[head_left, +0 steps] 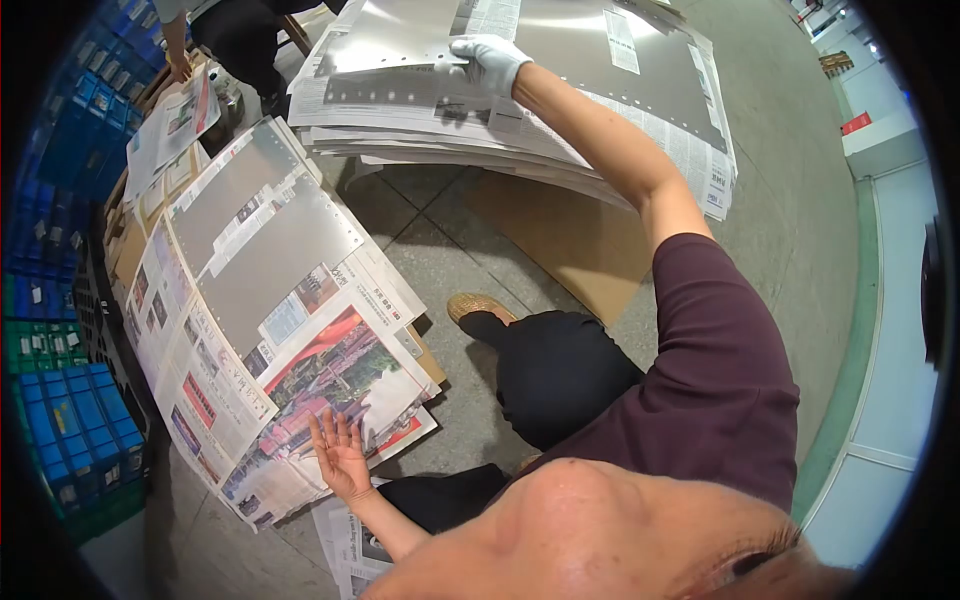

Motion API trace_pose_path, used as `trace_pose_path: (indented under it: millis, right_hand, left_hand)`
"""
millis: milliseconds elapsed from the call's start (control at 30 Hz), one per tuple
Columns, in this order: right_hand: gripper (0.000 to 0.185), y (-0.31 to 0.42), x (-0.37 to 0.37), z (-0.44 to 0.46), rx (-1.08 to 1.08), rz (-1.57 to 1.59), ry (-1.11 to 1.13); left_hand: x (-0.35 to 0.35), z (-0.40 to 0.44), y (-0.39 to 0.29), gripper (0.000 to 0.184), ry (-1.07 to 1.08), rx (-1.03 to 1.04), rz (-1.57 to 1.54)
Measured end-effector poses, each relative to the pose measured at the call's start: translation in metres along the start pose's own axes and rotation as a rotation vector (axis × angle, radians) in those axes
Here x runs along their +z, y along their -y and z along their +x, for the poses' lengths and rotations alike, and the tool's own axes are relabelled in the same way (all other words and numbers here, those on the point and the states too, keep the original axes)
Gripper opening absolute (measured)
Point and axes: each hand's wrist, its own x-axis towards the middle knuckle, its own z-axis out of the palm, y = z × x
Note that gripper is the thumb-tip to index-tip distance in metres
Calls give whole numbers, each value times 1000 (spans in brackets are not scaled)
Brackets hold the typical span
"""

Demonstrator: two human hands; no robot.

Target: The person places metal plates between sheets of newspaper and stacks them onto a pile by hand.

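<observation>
My right hand (488, 66), in a white glove, grips the near edge of a shiny thin metal sheet (390, 42) with small holes along its border. This sheet lies over a tall stack of metal sheets and newspapers (450, 140). My left hand (342, 456) is bare and open, fingers spread, above a colour-printed newspaper (335, 385) on the lower left pile. On that pile, another metal sheet (285, 250) lies partly covered by newspaper strips.
Blue bins (80, 425) and green bins (45, 345) are stacked at the left. A person in dark trousers (240, 40) stands beyond the piles. Brown board (560, 235) lies beneath the tall stack. My shoe (480, 306) rests on the tiled floor between the piles.
</observation>
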Motion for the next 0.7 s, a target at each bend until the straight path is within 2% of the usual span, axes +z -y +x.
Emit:
trace_pose_path:
  millis: [233,367,567,667,700]
  right_hand:
    - [14,8,-28,45,126,79,-34]
    - [26,1,-36,54,218,153,32]
    - [30,-1,-26,60,201,4,-263]
    - [35,12,-5,34,183,-172,-291]
    - [22,7,-41,61,199,-204,-228]
  left_hand:
    - [0,3,3,56,-1,-21,-25]
    - [0,4,3,57,7,-24,-23]
    - [-1,3,0,57,15,-14,-25]
    - [-8,8,-2,57,15,-14,-39]
    - [-9,1,-1,57,-19,4,-48]
